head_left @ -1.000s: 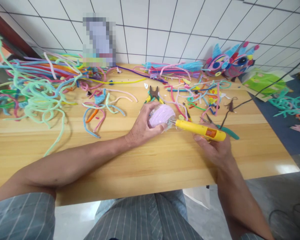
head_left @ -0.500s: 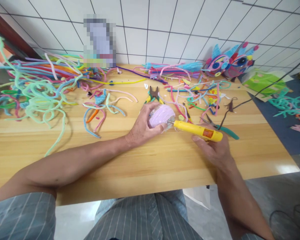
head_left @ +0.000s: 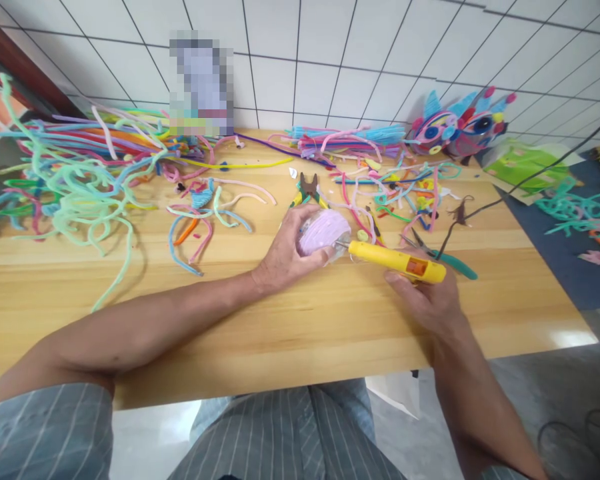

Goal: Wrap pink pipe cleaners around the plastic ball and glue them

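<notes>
lilac ball: (head_left: 324, 231) held over mid-table, in L hand; clear film-like stuff at its R edge; long axis hard to tell, roundish.
L hand: (head_left: 286, 253) at ball's L side, thumb on near side, fingers curled round far side, some hidden; closed on ball.
glue gun: (head_left: 395, 260) yellow, R of ball; long axis runs from ball's lower R edge out R & slightly toward the person; nozzle at/very near ball, contact unclear.
R hand: (head_left: 437, 300) wrapped round gun's grip, thumb below body; trigger finger hidden, can't tell if squeezed. L hand is nearer the ball, R hand a gun's length off.
pliers: yellow-green pair (head_left: 309, 183) just beyond ball, tips toward wall; teal-handled pair (head_left: 457, 265) just past gun's rear, close to R hand.
cord: (head_left: 535, 173) black, slants down to behind R hand; join w/ gun unseen.
table: (head_left: 280, 353) wood; pipe cleaners (head_left: 93, 207) heaped far L.
</notes>
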`<state>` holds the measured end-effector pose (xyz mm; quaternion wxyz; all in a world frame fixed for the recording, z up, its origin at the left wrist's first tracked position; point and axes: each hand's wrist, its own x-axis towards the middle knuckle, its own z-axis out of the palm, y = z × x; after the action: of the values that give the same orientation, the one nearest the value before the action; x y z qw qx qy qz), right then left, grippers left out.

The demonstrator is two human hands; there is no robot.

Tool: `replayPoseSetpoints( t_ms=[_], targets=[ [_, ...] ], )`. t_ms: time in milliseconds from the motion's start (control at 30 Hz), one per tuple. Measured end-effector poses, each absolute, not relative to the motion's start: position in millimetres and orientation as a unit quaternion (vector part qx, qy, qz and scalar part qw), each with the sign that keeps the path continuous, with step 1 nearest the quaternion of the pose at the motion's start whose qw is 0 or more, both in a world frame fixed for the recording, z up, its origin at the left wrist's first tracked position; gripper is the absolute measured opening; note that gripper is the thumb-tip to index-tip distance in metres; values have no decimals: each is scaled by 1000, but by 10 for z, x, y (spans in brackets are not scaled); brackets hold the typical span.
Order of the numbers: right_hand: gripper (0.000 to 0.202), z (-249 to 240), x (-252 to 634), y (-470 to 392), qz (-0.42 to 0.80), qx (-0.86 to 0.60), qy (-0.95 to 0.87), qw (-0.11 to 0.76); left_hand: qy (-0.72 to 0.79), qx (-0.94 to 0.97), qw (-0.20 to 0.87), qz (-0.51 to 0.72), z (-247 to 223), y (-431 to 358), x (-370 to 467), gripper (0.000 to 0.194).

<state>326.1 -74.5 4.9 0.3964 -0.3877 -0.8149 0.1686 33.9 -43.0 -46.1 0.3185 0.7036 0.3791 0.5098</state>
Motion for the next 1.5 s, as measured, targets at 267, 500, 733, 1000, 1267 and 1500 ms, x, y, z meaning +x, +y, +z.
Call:
replayPoseSetpoints(
  t_ms=[267,500,733,1000,1267,1500],
  targets=[
    [5,21,3279,-759,165,-407,-811,387,375,704,314,515,-481,-422,345,68],
    [6,38,3276,-768,170,-418,-804,388,381,699,314,517,-496,-420,350,70],
    [3,50,3259,-757,167,-402,-810,392,386,703,319,505,-453,-431,332,68],
    [4,54,3264,-763,170,-414,-807,385,375,706,314,512,-450,-428,340,67],
    [5,35,3268,-773,177,-422,-803,382,382,699,325,510,-446,-431,341,67],
    [3,20,3284,-770,172,-416,-804,389,390,697,321,510,-438,-435,347,67]
  ],
)
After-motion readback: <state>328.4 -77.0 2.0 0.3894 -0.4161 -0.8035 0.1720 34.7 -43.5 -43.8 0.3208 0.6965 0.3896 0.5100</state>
